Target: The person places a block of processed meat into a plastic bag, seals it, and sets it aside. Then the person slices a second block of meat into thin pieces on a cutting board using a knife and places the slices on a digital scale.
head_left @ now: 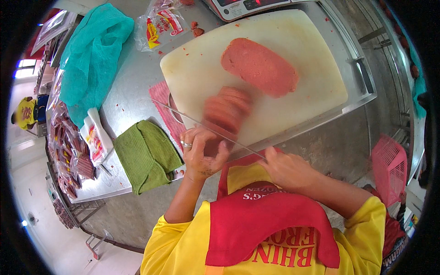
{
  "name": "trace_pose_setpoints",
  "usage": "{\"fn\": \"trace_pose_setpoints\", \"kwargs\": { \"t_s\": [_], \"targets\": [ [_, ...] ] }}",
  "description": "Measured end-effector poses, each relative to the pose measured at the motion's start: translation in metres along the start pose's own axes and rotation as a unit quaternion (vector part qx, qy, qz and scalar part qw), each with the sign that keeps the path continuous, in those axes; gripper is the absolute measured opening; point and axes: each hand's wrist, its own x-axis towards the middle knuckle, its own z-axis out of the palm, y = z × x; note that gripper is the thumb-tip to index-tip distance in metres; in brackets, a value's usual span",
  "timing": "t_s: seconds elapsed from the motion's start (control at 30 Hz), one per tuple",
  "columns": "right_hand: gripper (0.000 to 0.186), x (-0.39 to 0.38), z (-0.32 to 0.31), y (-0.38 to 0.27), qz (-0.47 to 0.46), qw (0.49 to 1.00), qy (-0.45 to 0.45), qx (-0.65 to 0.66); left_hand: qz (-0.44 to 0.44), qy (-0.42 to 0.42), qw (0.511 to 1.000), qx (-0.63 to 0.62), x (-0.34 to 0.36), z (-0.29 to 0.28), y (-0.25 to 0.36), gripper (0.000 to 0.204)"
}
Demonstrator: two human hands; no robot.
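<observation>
My right hand (285, 167) is closed round the handle end of a long thin knife (183, 117), whose blade reaches left across the near edge of the white cutting board (316, 46). Fingers and thumb of my left hand (200, 149), which wears a ring, grip the near end of a pink meat loaf (215, 145), close beside the blade. Past the blade, several overlapping meat slices (228, 109) lean on the board, smeared by motion. Farther right, a large oval pink slab of meat (260, 67) lies flat on the board.
Left on the metal table (123, 101) are a folded green cloth (147, 156), a teal net cloth (94, 55), packed meat bags (68, 146) and a white plastic pack (96, 140). A scale (247, 8) stands at the back. A pink crate (389, 169) is at right; another person (26, 112) stands far left.
</observation>
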Motion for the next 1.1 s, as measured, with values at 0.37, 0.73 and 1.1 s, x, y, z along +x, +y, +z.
{"fn": "trace_pose_setpoints", "kwargs": {
  "t_s": [0.37,0.73,1.1],
  "targets": [
    [0.034,0.011,-0.032,-0.008,-0.021,0.988,0.049,0.147,-0.123,-0.057,0.980,-0.144,0.016,-0.026,-0.013,0.021],
    [0.039,-0.081,-0.040,0.002,0.160,0.953,0.164,0.200,0.302,-0.544,0.781,0.057,0.156,-0.006,-0.016,0.080],
    [0.038,-0.105,-0.018,0.020,0.201,0.915,0.221,0.271,0.299,-0.580,0.757,0.046,0.174,0.005,-0.025,0.079]
  ]
}}
